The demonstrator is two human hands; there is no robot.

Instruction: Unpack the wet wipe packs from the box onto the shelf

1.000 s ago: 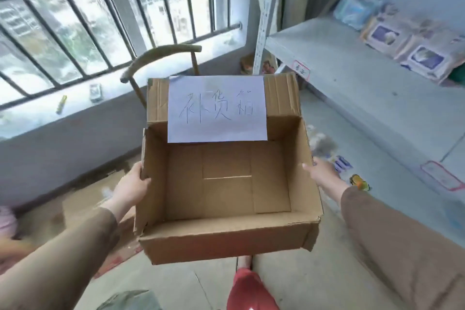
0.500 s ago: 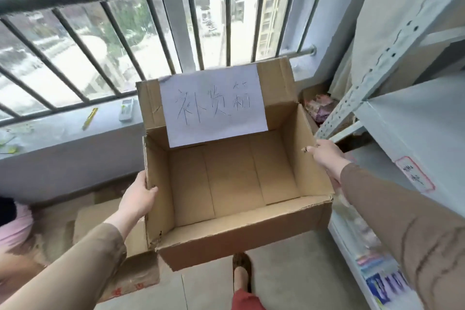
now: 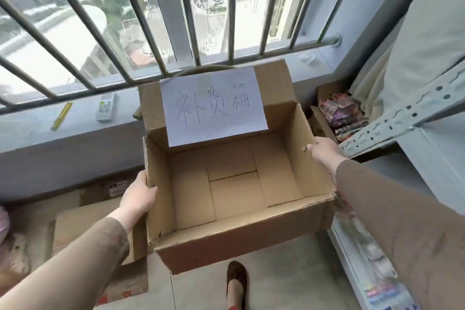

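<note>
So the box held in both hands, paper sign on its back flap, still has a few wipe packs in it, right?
Not quite: the head view shows the box empty, bare cardboard floor. Left hand and right hand do grip its sides, and the paper sign is on the back flap.

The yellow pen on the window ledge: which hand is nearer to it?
Left. The left hand grips the box's left wall, on the same side as the yellow pen. The right hand holds the opposite wall, farther away.
</note>
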